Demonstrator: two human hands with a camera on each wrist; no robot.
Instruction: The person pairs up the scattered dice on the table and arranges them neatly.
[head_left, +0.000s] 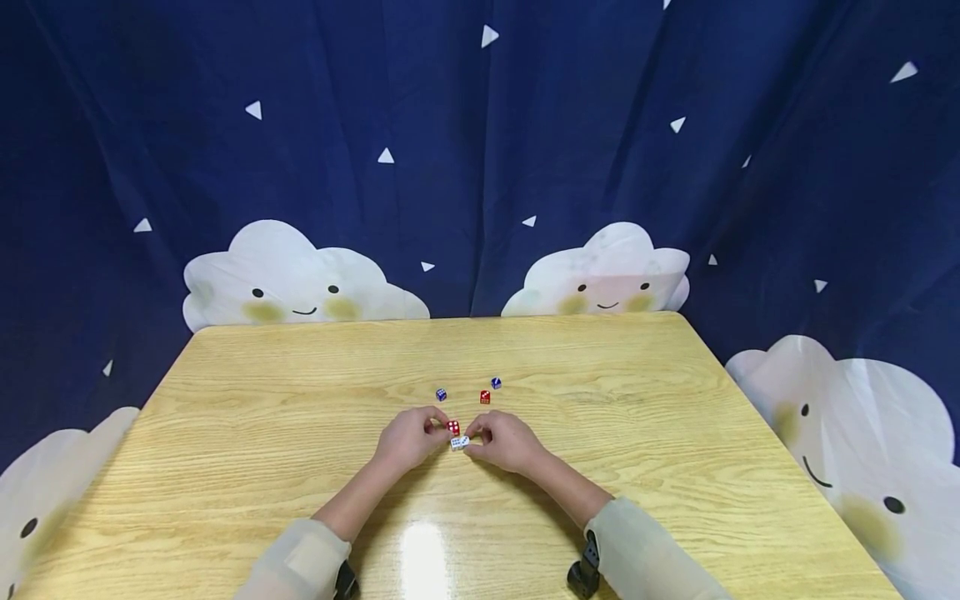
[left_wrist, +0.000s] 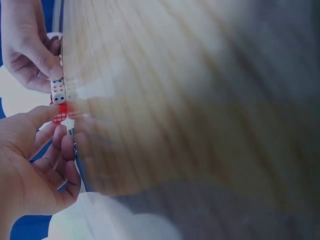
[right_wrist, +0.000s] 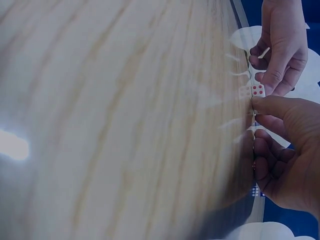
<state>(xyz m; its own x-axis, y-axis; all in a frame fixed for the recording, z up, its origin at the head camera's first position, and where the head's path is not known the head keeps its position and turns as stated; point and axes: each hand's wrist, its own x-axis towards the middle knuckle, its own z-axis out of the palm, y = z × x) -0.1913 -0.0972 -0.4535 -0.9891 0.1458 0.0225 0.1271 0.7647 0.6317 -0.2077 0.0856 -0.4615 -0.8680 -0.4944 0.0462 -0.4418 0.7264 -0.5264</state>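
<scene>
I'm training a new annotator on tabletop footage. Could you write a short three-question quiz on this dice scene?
1. True or false: the left hand pinches the small red die with white pips.
2. How many dice lie untouched beyond the hands on the light wooden table?
3. Which die does the right hand hold: A) blue, B) white with dark pips, C) green?

Key: 1. True. 2. Three: a blue die, a second red die and another blue die. 3. B.

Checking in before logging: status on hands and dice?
Left hand pinches red die. Right hand pinches white die. Three loose dice beyond, clear.
</scene>
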